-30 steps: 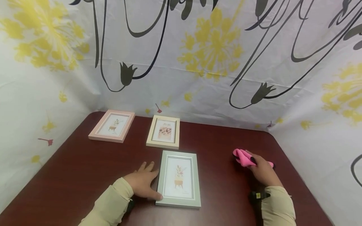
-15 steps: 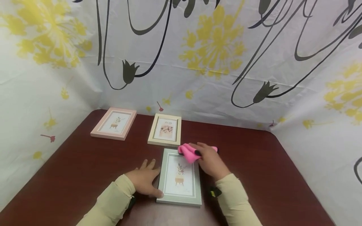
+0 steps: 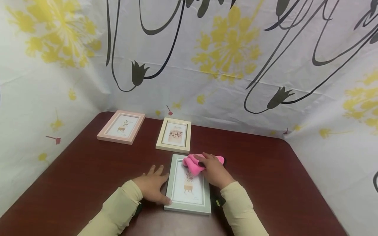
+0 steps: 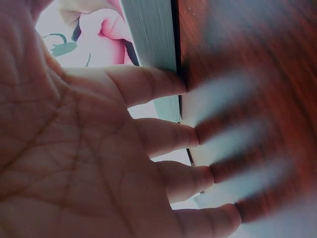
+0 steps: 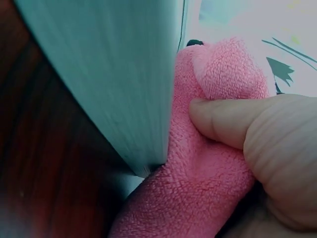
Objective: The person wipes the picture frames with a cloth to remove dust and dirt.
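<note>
A pale green picture frame [image 3: 189, 208] lies face up near the middle of the table, showing a potted plant print. My left hand [image 3: 152, 188] is spread along its left side, thumb on the lower left corner; in the left wrist view the straight fingers [image 4: 163, 136] reach past the frame's edge to the table. With my right hand [image 3: 215, 170] I grip a folded pink cloth [image 3: 193, 165] on the upper right part of the frame. Up close in the right wrist view, the thumb [image 5: 223, 119] presses into the fluffy cloth [image 5: 218, 74] beside the green frame's side [image 5: 114, 74].
At the back left of the dark red table [image 3: 257, 157] lies a pink picture frame [image 3: 113, 141]. A cream picture frame [image 3: 172, 149] lies just behind the green one. Patterned white fabric [image 3: 177, 65] hangs behind the table and on both sides.
My right hand has carried the pink cloth left from the table's right side onto the green frame, then slightly farther left and down. The left hand has stayed at the frame's left side.
</note>
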A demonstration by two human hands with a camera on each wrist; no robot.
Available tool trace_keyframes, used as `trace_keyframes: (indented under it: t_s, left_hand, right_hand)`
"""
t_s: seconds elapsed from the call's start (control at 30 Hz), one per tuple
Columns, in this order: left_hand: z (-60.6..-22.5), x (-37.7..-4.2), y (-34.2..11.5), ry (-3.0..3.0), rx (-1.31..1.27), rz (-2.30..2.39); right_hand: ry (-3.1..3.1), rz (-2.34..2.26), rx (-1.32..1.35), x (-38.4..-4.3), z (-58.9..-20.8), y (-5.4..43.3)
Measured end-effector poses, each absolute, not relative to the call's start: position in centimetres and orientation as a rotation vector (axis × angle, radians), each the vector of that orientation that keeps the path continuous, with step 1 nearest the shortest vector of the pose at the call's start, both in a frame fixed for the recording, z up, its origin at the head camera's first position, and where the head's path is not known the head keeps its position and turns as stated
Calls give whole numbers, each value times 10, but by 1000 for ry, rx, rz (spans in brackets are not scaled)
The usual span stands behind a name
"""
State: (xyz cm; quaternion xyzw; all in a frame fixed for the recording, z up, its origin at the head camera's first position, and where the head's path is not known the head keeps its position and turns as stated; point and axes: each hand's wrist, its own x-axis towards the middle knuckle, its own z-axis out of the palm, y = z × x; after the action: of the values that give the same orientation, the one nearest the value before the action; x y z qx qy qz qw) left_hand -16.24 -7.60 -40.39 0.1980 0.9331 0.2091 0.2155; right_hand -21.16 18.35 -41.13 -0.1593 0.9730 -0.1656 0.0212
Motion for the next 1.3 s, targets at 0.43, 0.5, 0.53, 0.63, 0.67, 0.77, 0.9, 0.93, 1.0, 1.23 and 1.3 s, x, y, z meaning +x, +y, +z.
trace_keyframes:
  t_s: [0.43, 0.5, 0.53, 0.63, 0.67, 0.77, 0.9, 0.93, 1.0, 1.23, 1.3]
  left_hand:
    - [-415, -153, -78, 2572, 508, 667]
    - [-413, -153, -78, 2573, 508, 666]
    - [-413, -153, -77, 2573, 509, 664]
    - [-410, -154, -75, 2574, 523, 647]
    - [-410, -155, -74, 2577, 533, 637]
    - [-408, -156, -71, 2581, 558, 611]
    - [-406, -156, -70, 2574, 562, 597]
    - [-406, -156, -71, 2575, 560, 595]
    - [-405, -156, -72, 2575, 557, 598]
    - [-403, -158, -76, 2575, 567, 596]
    - [-403, -158, -77, 2578, 561, 591]
  right_hand:
    - [2990, -421, -801, -168, -414, 191]
    - [2989, -429, -871, -156, -413, 194]
    - [2990, -428, -899, -150, -413, 196]
    - [2975, -448, -951, -132, -408, 201]
    - [2964, -460, -969, -126, -406, 202]
    - [2915, -466, -994, -112, -398, 207]
    - [2903, -409, -1096, -104, -393, 208]
    - [2911, -393, -1118, -104, -393, 207]
    - [2938, -371, -1147, -108, -394, 204]
    - [2971, -431, -953, -161, -404, 194]
    - [2983, -438, -842, -182, -406, 192]
